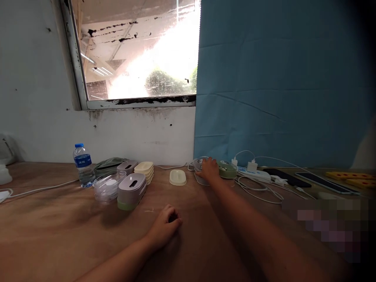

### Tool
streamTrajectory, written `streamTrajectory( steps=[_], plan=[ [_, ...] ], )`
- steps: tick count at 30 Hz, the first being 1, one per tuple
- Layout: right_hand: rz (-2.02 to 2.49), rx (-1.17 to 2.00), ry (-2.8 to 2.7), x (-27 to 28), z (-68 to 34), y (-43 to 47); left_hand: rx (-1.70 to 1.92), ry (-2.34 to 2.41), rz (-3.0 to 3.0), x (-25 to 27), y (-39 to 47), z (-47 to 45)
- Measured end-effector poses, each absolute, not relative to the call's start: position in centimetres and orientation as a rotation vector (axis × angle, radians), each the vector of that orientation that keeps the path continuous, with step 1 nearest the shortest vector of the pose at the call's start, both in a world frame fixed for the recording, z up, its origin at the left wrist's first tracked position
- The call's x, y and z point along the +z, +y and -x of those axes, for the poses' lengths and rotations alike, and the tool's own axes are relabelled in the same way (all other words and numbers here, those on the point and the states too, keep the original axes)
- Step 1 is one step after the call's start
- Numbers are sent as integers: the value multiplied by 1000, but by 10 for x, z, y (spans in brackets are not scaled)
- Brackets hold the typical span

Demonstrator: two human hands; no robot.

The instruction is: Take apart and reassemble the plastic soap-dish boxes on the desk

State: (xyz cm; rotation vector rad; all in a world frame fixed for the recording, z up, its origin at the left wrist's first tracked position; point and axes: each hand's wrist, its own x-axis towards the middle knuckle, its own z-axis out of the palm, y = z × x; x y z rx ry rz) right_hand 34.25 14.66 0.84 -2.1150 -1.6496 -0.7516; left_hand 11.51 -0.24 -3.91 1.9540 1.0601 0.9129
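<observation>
In the head view, the person's right hand (208, 170) was stretched to the far side of the bench (73, 239), its fingers over the top of a greyish box (201, 181). That box sat near the blue cloth (264, 90) on the wall, just left of a green box (227, 171). I could not tell whether the right grip was pinching the box or only resting on it. The left hand (166, 226) was low over the near part of the bench, fingers loosely curled, thumb a little apart from them, with nothing visible in that grip. Between the two groups of things lay a single cream lid (178, 178), and left of it a stack of cream lids (144, 172). Nearer stood a lilac box (132, 192) with a green base, beside some clear tubs (106, 188). A water bottle (83, 166) stood upright further left. To the right, white cables (258, 192) looped by a power strip (255, 174).
</observation>
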Motion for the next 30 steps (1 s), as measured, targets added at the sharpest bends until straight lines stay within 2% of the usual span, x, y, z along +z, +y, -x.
streamTrajectory(
  steps=[7,12,18,23,30],
  plan=[
    [2140,-776,-1703,13,-348,142,893,1088,-1965,-36,-4,-114],
    [1963,-732,-1939,17,-340,133,912,1084,-1939,-38,-4,-115],
    [1632,-517,-2353,-17,-292,130,963,1074,-1971,-38,-4,-115],
    [1554,-312,-2328,-45,-274,131,1026,1081,-2145,-34,-3,-106],
    [1248,-123,-2308,-39,-300,91,1154,1186,-2364,-23,-5,-98]
  ],
)
